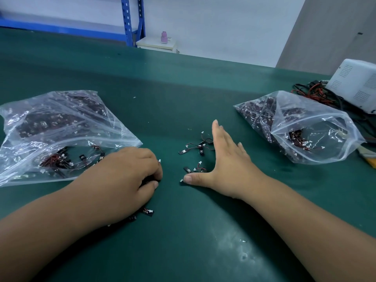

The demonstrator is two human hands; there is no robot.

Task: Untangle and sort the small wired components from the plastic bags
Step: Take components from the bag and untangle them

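Left hand point(130, 171) curled, pinching wired components point(148, 181), right hand point(225, 159) flat, fingers straight, thumb splayed on table point(183, 231)

Quick tally, folks. Two clear zip-top plastic bags: the left bag point(67, 137) at mid-left of the frame and the right bag point(317, 127) at mid-right, each stuffed with way more pieces than I can count. One green mat point(183, 241). Loose small black wired components point(201, 152) on it: four I can make out at centre, two more at lower centre, maybe others hidden. Two hands: left hand point(126, 174) and right hand point(227, 159). One white vented box point(354, 82) at the right edge, one tangle of red and black cables point(311, 92) next to it, one blue metal shelf rack point(127, 21) up top, one small pink bottle point(164, 37) at top centre.
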